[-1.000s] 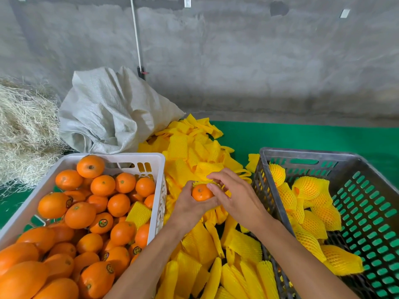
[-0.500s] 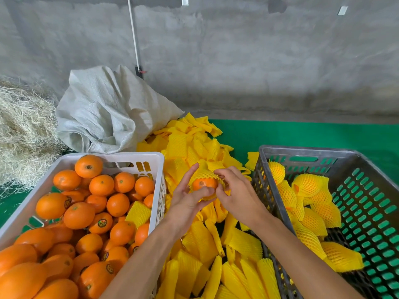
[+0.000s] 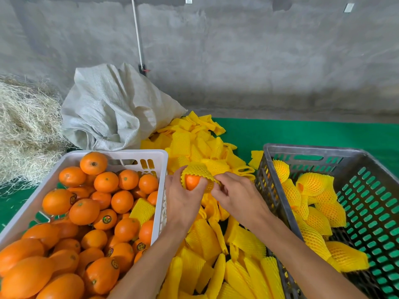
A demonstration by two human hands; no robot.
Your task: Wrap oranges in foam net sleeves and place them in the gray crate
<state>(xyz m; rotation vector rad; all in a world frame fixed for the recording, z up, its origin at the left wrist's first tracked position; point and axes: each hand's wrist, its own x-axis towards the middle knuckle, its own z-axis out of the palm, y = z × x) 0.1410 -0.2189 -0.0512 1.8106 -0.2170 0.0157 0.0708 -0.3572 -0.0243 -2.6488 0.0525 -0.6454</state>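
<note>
Left hand grips the half-sleeved orange; right hand pinches the foam net sleeve.

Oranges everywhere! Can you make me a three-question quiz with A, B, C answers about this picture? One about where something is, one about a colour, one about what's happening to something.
1. Where do the wrapped oranges lie?
A. In the gray crate
B. On the straw
C. In the sack

2. What colour are the foam net sleeves?
A. White
B. Yellow
C. Blue

3. How is the orange in the hands?
A. Bare
B. Fully covered
C. Partly inside a sleeve

Answers:
1 A: the netted fruit sits in the crate on the right.
2 B: the whole pile is yellow.
3 C: the left hand holds it and the right hand pinches the net; some peel shows.
</note>
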